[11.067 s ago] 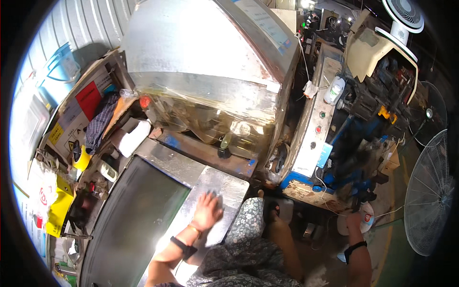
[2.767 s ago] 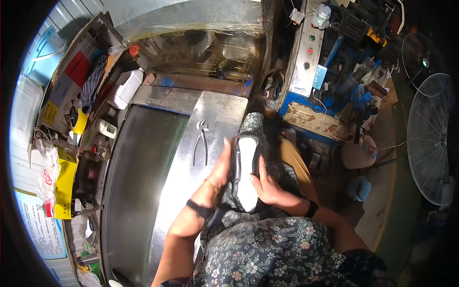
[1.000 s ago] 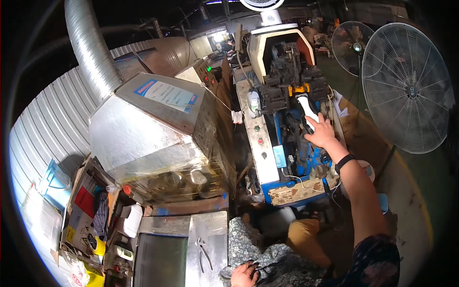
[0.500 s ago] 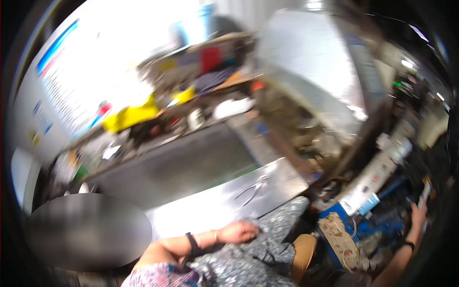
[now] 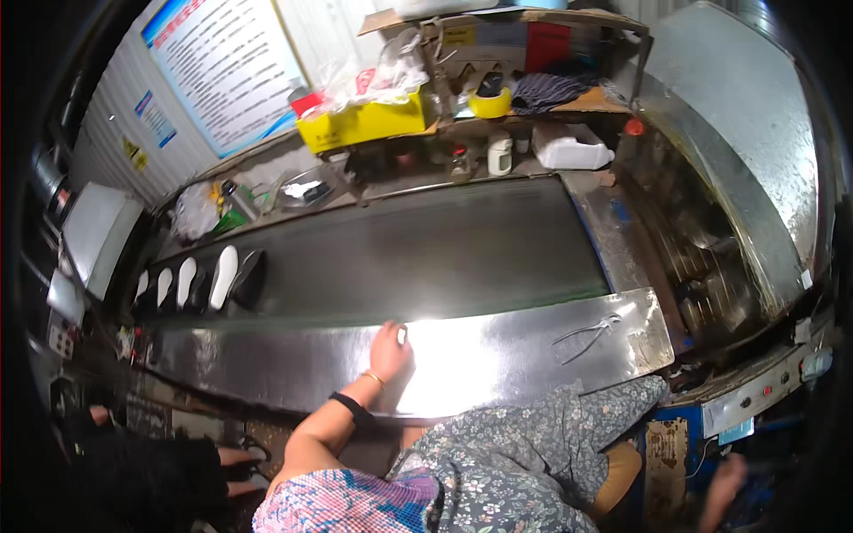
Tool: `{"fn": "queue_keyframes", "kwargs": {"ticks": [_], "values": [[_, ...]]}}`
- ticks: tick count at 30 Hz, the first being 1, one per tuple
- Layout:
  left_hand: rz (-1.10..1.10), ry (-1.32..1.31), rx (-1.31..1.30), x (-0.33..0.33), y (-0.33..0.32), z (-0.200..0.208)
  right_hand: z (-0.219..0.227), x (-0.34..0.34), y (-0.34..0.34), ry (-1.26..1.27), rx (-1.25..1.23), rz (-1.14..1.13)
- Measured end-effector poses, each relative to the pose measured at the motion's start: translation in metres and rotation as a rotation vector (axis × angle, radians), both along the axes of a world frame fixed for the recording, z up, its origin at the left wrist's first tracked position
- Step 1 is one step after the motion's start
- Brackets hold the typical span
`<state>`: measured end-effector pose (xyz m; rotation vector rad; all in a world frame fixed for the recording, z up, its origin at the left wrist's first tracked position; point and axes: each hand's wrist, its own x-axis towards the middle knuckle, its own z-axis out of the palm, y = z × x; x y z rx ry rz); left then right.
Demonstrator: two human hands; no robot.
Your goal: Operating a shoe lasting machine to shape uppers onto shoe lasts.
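My left hand rests on the shiny metal ledge near the conveyor belt's edge, its fingers curled. A small white spot shows at the fingertips; what it is I cannot make out. My right hand is low at the far right, beside the blue machine frame, smeared by motion with its fingers unclear. A pair of metal pincers lies on the ledge's right part. Far to the left on the dark belt, several black shoes and white sole-shaped pieces stand in a row.
Behind the belt a shelf holds a yellow box, a white jar, a white jug and a roll of yellow tape. A metal hood rises at right, above a control panel. Another person is at lower left.
The view has swung left, bringing the row of shoes into sight. My left hand has gone from my lap up onto the metal ledge. My right hand appears lower.
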<state>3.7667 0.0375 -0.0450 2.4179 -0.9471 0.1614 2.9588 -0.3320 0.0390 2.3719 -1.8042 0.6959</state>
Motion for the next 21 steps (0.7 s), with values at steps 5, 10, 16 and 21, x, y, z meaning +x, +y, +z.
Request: {"fn": "queue_keyframes", "kwargs": {"ticks": [5, 10, 16, 21], "values": [[-0.732, 0.878, -0.055, -0.134, -0.147, -0.002, -0.22, 0.166, 0.143, 0.002, 0.362, 0.435], [-1.592, 0.433, -0.133, -0.242, -0.223, 0.075, -0.142, 0.309, 0.154, -0.121, 0.705, 0.221], [-2.05, -0.108, 0.296, -0.347, -0.236, 0.037, -0.199, 0.276, 0.15, 0.164, 1.113, 0.092], [-2.042, -0.029, 0.065, -0.321, -0.229, 0.038, -0.131, 0.244, 0.152, -0.151, 0.929, 0.262]]}}
